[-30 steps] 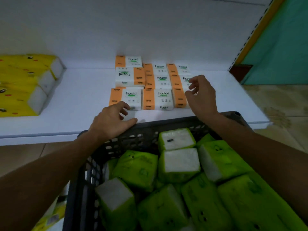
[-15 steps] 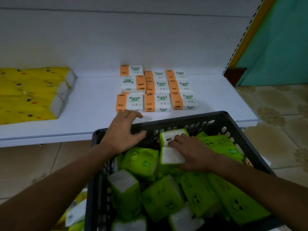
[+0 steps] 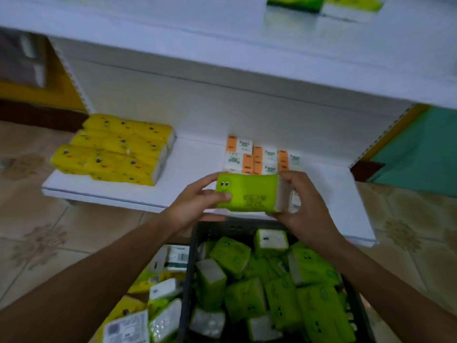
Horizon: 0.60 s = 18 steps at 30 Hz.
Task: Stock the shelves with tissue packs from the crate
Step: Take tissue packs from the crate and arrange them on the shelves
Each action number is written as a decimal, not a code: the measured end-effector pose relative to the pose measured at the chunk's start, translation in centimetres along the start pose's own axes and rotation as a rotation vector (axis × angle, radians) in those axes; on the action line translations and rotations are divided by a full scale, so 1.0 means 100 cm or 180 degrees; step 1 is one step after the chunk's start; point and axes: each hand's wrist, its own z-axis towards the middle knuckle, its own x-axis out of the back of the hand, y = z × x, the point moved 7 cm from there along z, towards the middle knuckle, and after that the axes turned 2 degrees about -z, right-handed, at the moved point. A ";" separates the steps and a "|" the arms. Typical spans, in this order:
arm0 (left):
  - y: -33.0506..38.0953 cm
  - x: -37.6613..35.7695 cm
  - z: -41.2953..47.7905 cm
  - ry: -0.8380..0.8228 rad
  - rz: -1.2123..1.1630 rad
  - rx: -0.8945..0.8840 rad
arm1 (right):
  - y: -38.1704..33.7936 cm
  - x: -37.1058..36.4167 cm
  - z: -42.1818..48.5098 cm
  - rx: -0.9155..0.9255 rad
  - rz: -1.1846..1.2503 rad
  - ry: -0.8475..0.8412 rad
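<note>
- Hands: left hand grips the left end of a green tissue pack, thumb on its front face; right hand curls round the white right end. The pack is held level in the air, above the far rim of the crate and in front of the lower shelf.
- Handling, as judged: soft wrapper, so light, even pressure at both ends. Set it flat on bare board, square to the orange-and-white packs just behind, without nudging that stack.
- Destination: uncertain. Blurred green packs on the upper shelf suggest that level instead.
- Crate stock: many jumbled packs remain.
- Obscured: front orange-and-white row sits behind the held pack; crate's near edge is cut off; pack print is unreadable; yellow packs at left are in soft focus.
</note>
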 end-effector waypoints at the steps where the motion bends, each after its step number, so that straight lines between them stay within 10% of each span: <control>1: 0.025 0.005 -0.014 0.0073 0.0056 -0.0168 | -0.026 0.007 0.002 0.0257 -0.0219 0.0155; 7: 0.138 0.037 -0.101 0.0366 0.0830 -0.0949 | -0.133 0.017 0.012 0.0259 -0.0157 0.0601; 18: 0.267 0.095 -0.175 0.1060 0.1187 -0.1465 | -0.258 0.018 0.059 -0.0038 0.0539 -0.0364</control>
